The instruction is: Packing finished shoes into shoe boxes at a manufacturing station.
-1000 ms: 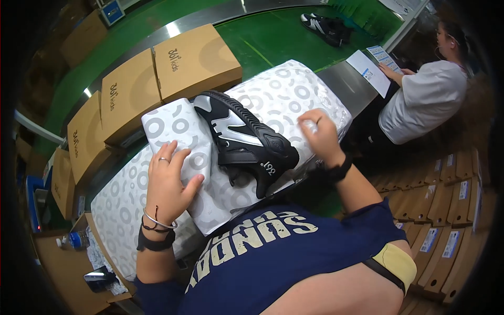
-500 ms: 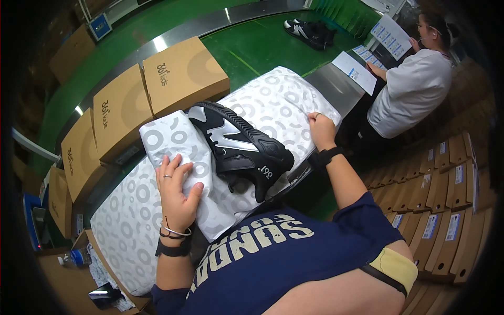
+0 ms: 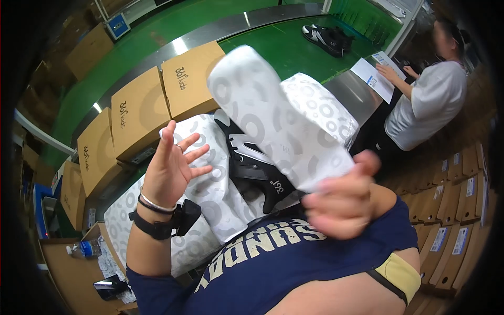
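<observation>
Patterned paper sheet [image 3: 270,113], flat beside the black shoe [image 3: 256,177] half a second ago, now raised across it, hiding part. Right hand [image 3: 344,202], blurred, gripping the sheet's near end. Left hand [image 3: 176,168], earlier resting on the lower paper [image 3: 218,194], now lifted, empty, fingers spread.

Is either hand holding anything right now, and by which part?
The right hand holds the patterned white paper by its lower right end; blur hides the grip's details. The left hand is open, holding nothing.
</observation>
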`<action>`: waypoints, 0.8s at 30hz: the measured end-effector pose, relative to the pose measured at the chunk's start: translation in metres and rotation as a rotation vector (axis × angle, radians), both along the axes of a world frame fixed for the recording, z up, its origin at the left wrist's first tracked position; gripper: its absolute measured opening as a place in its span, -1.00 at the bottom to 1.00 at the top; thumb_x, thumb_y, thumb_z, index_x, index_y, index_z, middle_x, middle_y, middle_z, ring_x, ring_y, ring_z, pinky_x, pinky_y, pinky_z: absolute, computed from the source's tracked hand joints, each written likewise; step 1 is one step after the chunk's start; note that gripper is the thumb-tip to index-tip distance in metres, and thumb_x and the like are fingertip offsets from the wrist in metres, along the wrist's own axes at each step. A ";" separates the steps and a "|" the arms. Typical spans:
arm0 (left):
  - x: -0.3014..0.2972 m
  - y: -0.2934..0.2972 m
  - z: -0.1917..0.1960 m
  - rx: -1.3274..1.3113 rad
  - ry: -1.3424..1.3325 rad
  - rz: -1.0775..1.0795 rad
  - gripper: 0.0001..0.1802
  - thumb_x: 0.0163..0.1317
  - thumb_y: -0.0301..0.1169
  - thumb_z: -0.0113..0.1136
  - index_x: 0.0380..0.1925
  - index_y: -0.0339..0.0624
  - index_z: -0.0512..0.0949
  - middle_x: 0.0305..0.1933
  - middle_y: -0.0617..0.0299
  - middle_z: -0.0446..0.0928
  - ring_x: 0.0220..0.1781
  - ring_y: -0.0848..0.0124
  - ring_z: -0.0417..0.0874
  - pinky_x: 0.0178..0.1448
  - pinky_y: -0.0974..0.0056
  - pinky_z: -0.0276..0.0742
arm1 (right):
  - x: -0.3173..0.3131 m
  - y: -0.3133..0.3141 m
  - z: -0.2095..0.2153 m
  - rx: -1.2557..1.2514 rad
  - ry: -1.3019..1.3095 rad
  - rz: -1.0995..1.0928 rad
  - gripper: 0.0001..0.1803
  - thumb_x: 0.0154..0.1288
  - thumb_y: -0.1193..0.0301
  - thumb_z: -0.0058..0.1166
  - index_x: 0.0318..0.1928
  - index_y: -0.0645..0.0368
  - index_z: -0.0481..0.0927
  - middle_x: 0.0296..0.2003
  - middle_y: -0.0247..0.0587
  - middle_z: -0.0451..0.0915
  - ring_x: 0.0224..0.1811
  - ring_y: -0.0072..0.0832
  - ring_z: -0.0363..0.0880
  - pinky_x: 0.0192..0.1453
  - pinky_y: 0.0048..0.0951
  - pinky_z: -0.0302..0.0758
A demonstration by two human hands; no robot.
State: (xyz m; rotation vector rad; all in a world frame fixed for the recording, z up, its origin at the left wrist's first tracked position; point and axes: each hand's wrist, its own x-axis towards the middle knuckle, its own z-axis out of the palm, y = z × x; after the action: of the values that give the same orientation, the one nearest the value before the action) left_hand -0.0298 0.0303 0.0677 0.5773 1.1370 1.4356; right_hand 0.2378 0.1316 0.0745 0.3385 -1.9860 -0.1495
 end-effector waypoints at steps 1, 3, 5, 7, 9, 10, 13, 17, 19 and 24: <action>-0.009 0.000 -0.004 -0.033 -0.005 0.038 0.04 0.04 0.26 -0.01 0.30 -0.03 -0.29 0.32 -0.13 -0.11 0.18 0.01 0.26 0.08 -0.02 0.35 | 0.004 0.010 0.006 -0.163 0.042 -0.065 -0.84 0.03 0.42 -0.03 -0.30 -0.01 0.43 -0.25 -0.31 0.49 -0.06 -0.48 0.41 0.22 0.04 0.05; -0.014 0.015 -0.004 0.029 -0.033 -0.017 0.00 0.05 0.25 -0.03 0.28 -0.09 -0.21 0.28 -0.10 -0.02 0.15 0.06 0.30 0.08 0.04 0.36 | -0.003 0.025 0.025 -0.549 0.150 -0.064 -0.72 0.03 0.45 0.00 -0.17 0.12 0.43 -0.08 -0.14 0.42 0.01 -0.38 0.38 0.22 -0.12 0.12; -0.006 0.029 0.005 0.163 -0.212 0.027 -0.21 0.13 0.00 0.08 0.20 -0.24 0.04 0.09 0.05 0.32 0.02 0.27 0.44 0.07 0.27 0.38 | -0.026 0.071 0.025 -0.895 -0.094 -0.077 -0.52 0.00 0.46 0.10 0.00 0.22 0.37 0.04 -0.06 0.32 0.06 -0.26 0.34 0.22 -0.33 0.17; -0.012 0.038 -0.004 0.101 -0.017 0.088 -0.30 0.10 -0.17 0.13 0.16 -0.27 0.12 0.01 0.11 0.38 -0.01 0.34 0.45 0.06 0.31 0.37 | -0.054 0.084 0.002 -0.980 -0.691 0.043 -0.45 -0.07 0.37 0.21 0.00 0.20 0.41 -0.03 -0.10 0.42 0.04 -0.30 0.38 0.14 -0.37 0.26; -0.029 0.038 -0.018 0.076 0.275 0.155 -0.41 -0.04 -0.55 0.17 0.06 -0.32 0.26 -0.10 0.21 0.44 -0.15 0.43 0.50 -0.08 0.34 0.44 | -0.086 0.095 -0.005 -0.293 -0.866 0.174 -0.54 -0.05 0.28 0.24 -0.12 0.23 0.52 -0.06 -0.08 0.48 0.01 -0.23 0.42 0.10 -0.31 0.32; -0.036 0.036 -0.030 -0.060 0.645 0.338 -0.42 -0.08 -0.57 0.14 0.04 -0.28 0.29 -0.25 0.16 0.51 -0.32 0.33 0.56 -0.26 0.27 0.49 | -0.099 0.106 -0.012 -0.283 -0.855 0.187 -0.54 -0.05 0.28 0.24 -0.12 0.23 0.52 -0.06 -0.08 0.48 0.01 -0.23 0.42 0.10 -0.31 0.32; -0.031 0.040 -0.028 -0.454 1.664 0.147 -0.44 -0.05 -0.56 0.05 0.06 -0.17 0.29 -0.36 0.02 0.49 -0.26 0.16 0.52 -0.22 0.18 0.45 | -0.137 0.170 -0.052 -0.889 -0.724 -0.311 -0.52 -0.06 0.24 0.20 -0.07 0.13 0.51 -0.08 -0.05 0.47 -0.01 -0.23 0.43 -0.01 -0.28 0.40; -0.034 0.030 -0.072 -0.265 1.937 0.311 -0.59 -0.03 -0.57 -0.03 -0.09 -0.15 0.43 -0.17 0.04 0.43 -0.14 0.07 0.40 -0.10 0.11 0.40 | -0.204 0.193 -0.114 -0.372 -1.052 -0.609 -0.63 0.22 0.23 -0.15 0.06 -0.13 0.40 0.04 0.02 0.35 0.08 -0.04 0.33 0.07 0.13 0.23; -0.038 0.034 -0.086 -0.113 1.929 0.458 -0.63 -0.04 -0.57 -0.05 -0.14 -0.20 0.46 -0.17 0.02 0.42 -0.11 0.06 0.41 -0.05 0.11 0.37 | -0.236 0.196 -0.157 -0.129 -1.089 -0.801 -0.57 0.32 0.23 -0.38 0.21 -0.39 0.17 0.22 0.08 0.13 0.15 0.06 0.23 0.12 0.24 0.10; -0.032 0.019 -0.082 -0.183 1.670 0.488 -0.46 -0.05 -0.58 0.07 0.04 -0.23 0.31 -0.04 -0.04 0.36 -0.01 0.04 0.37 0.05 0.12 0.32 | -0.256 0.199 -0.154 -0.183 -0.783 -0.759 -0.42 0.21 0.40 -0.23 0.27 -0.01 0.08 0.19 0.07 0.20 0.15 -0.08 0.26 0.09 0.01 0.25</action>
State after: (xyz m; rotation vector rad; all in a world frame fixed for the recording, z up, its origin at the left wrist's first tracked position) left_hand -0.0618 0.0494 -0.0141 1.5326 2.7963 0.9942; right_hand -0.0182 0.3306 -0.0791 -0.5866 -2.7930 -0.3476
